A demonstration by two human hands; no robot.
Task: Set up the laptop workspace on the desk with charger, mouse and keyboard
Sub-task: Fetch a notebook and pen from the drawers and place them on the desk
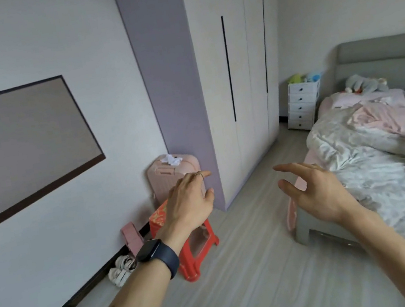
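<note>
Your left hand (pixel 190 203) hovers at 9 o'clock of your right hand (pixel 315 188), both with fingers loosely spread, holding nothing. A red stool (pixel 195 266) stands at 6 o'clock, partly behind your left wrist; the bed (pixel 368 153) is at 3 o'clock. Where the laptop gear lies, you cannot tell.

Red stool (pixel 198 249) beside pink suitcase (pixel 170 177), bed (pixel 381 151) right.
</note>
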